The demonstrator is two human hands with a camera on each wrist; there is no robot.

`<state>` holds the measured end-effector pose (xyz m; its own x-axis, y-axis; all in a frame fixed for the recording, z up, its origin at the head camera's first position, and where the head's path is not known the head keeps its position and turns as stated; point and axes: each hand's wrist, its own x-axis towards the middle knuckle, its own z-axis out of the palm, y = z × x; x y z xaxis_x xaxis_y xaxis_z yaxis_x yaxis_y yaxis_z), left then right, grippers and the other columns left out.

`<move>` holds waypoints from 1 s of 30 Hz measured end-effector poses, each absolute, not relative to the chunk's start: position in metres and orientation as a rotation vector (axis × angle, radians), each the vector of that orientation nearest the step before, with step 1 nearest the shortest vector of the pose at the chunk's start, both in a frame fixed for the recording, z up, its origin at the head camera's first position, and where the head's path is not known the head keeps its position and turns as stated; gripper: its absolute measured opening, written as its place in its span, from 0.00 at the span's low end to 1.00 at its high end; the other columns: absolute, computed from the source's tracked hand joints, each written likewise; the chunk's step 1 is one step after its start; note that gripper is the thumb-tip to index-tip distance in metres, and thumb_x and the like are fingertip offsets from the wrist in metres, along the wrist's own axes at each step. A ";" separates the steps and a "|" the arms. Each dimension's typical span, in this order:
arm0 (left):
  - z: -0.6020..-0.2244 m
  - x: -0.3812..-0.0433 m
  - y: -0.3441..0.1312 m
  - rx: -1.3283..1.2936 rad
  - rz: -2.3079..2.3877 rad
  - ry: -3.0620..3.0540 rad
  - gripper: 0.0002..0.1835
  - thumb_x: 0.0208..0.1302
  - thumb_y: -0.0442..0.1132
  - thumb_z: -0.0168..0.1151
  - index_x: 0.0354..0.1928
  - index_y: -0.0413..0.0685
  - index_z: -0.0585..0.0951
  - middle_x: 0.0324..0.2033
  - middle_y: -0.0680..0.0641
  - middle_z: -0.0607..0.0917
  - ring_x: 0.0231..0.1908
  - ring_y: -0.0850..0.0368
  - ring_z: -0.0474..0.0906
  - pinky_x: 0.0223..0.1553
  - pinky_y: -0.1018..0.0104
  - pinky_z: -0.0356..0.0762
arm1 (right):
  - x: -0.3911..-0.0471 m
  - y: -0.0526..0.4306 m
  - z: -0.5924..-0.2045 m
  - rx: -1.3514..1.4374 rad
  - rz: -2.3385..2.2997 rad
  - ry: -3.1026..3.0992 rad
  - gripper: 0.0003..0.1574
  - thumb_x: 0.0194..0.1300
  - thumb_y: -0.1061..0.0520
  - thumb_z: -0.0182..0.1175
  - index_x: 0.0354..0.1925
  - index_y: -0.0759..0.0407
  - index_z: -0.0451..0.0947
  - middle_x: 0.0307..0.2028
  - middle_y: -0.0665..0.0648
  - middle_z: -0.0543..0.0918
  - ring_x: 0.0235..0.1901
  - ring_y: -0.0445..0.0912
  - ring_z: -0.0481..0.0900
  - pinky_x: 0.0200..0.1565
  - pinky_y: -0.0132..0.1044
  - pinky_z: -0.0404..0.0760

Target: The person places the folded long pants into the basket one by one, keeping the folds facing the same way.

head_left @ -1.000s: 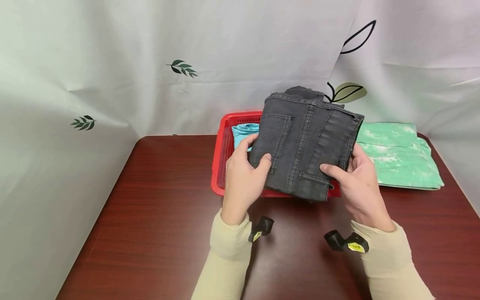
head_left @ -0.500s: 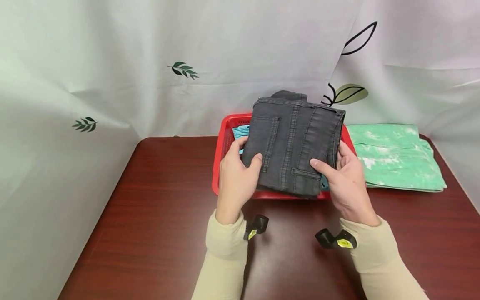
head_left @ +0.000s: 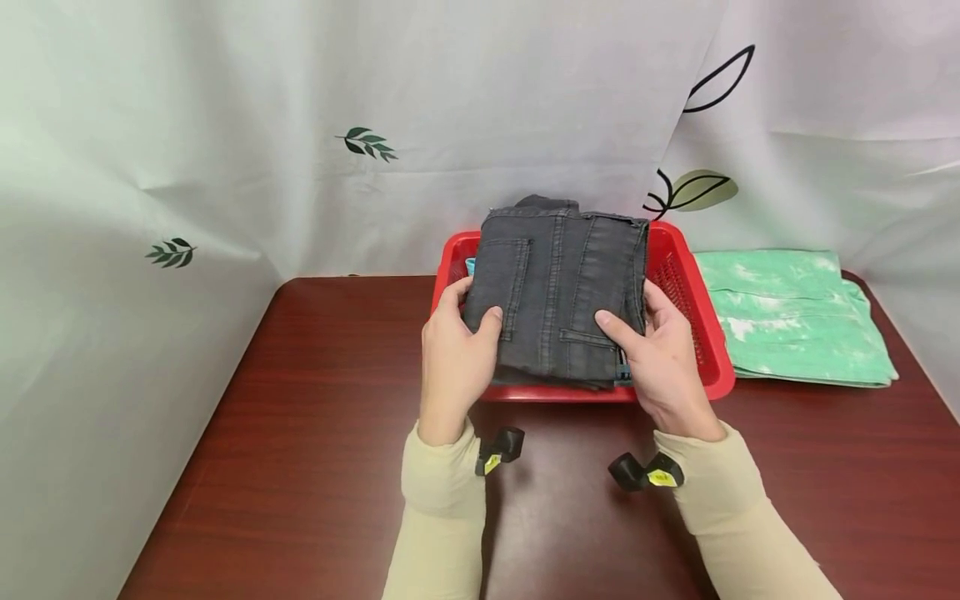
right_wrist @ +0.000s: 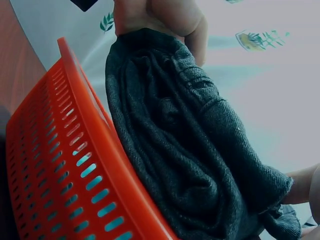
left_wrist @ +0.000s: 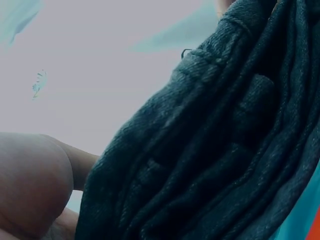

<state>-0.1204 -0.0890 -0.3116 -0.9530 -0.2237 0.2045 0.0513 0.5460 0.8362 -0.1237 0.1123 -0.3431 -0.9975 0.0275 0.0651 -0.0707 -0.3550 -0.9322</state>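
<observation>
A folded pair of dark grey jeans [head_left: 555,292] is held above the left and middle part of the red plastic basket [head_left: 716,367]. My left hand [head_left: 456,362] grips the left edge of the jeans, thumb on top and fingers underneath. On the right edge my right hand [head_left: 666,358] pinches them the same way. Light blue cloth [head_left: 470,266] peeks out of the basket at the left. In the right wrist view the layered side of the jeans [right_wrist: 170,145] lies close along the rim of the basket [right_wrist: 95,125]. Most of the basket's inside is hidden.
A folded green tie-dye cloth [head_left: 795,321] lies on the dark red wooden table [head_left: 300,433], right of the basket. Behind the table hangs a white curtain [head_left: 480,108] with leaf prints. Black wrist cameras [head_left: 510,444] stick out inward from the sleeves.
Both hands have carried the jeans left and slightly lower over the basket. The basket's right side has come into view. The green cloth stays in place.
</observation>
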 end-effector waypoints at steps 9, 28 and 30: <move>-0.316 -0.125 -0.095 0.189 -1.349 -2.504 0.24 0.59 0.43 0.58 0.58 0.49 0.72 0.45 0.50 0.79 0.41 0.57 0.75 0.45 0.60 0.73 | -0.126 0.106 -0.343 0.145 2.508 -1.860 0.37 0.60 0.72 0.54 0.66 0.57 0.58 0.59 0.60 0.69 0.51 0.47 0.76 0.43 0.36 0.79; -0.324 -0.132 -0.102 0.291 -1.233 -2.702 0.26 0.60 0.44 0.57 0.59 0.44 0.69 0.48 0.46 0.78 0.44 0.52 0.75 0.47 0.56 0.73 | -0.136 0.100 -0.361 0.103 2.367 -2.159 0.44 0.57 0.73 0.52 0.68 0.52 0.53 0.57 0.60 0.70 0.40 0.46 0.82 0.38 0.40 0.81; -0.325 -0.133 -0.103 0.305 -1.231 -2.716 0.26 0.60 0.44 0.58 0.60 0.43 0.69 0.48 0.45 0.78 0.44 0.51 0.75 0.47 0.56 0.73 | -0.136 0.100 -0.362 0.098 2.338 -2.198 0.44 0.58 0.73 0.52 0.69 0.52 0.52 0.57 0.60 0.70 0.40 0.47 0.82 0.38 0.41 0.81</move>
